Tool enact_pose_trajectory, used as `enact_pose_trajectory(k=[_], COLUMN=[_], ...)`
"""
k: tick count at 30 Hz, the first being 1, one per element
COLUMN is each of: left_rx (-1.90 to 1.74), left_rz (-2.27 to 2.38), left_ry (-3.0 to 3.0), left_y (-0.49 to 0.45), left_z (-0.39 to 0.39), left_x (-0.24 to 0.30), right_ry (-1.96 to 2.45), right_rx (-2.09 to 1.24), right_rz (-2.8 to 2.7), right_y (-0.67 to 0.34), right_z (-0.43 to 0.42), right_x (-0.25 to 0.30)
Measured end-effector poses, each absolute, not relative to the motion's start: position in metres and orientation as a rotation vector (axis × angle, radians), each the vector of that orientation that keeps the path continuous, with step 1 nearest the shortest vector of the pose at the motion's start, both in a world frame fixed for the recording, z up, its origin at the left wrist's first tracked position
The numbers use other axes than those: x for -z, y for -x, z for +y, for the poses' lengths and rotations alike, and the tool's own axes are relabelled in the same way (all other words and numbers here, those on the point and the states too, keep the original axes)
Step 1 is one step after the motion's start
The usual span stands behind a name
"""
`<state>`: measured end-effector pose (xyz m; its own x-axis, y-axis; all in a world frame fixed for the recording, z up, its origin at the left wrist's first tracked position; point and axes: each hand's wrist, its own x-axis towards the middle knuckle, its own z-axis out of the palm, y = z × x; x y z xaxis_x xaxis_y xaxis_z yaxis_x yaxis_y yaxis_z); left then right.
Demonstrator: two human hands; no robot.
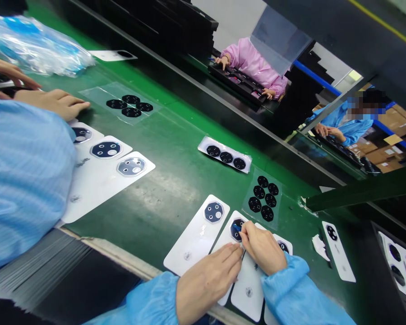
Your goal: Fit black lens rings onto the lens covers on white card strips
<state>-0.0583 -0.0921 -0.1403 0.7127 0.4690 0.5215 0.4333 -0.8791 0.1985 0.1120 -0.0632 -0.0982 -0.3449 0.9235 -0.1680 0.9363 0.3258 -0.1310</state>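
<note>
My left hand [209,277] lies with fingers stretched flat on a white phone back panel [223,234], holding it against the green bench. The fingers of my right hand [262,246] are pinched together over that panel's dark round camera area [237,229]. A small blue piece [237,228] shows at my right fingertips; whether it is a tab or a tool tip I cannot tell. To the left lies another white back panel [199,234] with a dark camera area. More panels [248,289] sit under and beside my right hand and forearm.
Clear sheets with black round stickers [264,198] and a white strip with three stickers [226,155] lie beyond. A co-worker's hand [56,103] and blue sleeve are at left, over other panels [108,180]. A single panel [338,253] and a black tray [375,257] stand right.
</note>
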Motion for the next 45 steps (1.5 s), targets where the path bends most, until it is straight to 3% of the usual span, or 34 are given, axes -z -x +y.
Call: enact_pose_trajectory(k=[7,12,15,24,45], left_rx=[-0.868,-0.867,-0.826,-0.975,-0.849], left_rz=[0.728,0.723,0.688,0.905,0.921], left_ry=[-2.841,-2.838,-2.768,-2.727,-2.783], left_y=[0.057,0.056,0.058,0.095,0.112], left_z=[-0.09,-0.091,-0.091,-0.079,-0.073], left_x=[0.134,0.137,0.135,0.115,0.132], right_ry=[-1.701,-1.934,-2.149,-2.12,-1.779], right_rx=[0.361,0.939,1.079,0.9,0.196], right_rz=[2.613,2.727,2.675,2.472,2.209], right_y=[-0.109,-0.11,-0.1,-0.062,-0.03], right_z=[-0.092,-0.082,-0.054,0.001,-0.003], right_x=[0.077,0.055,0.063,0.1,0.087])
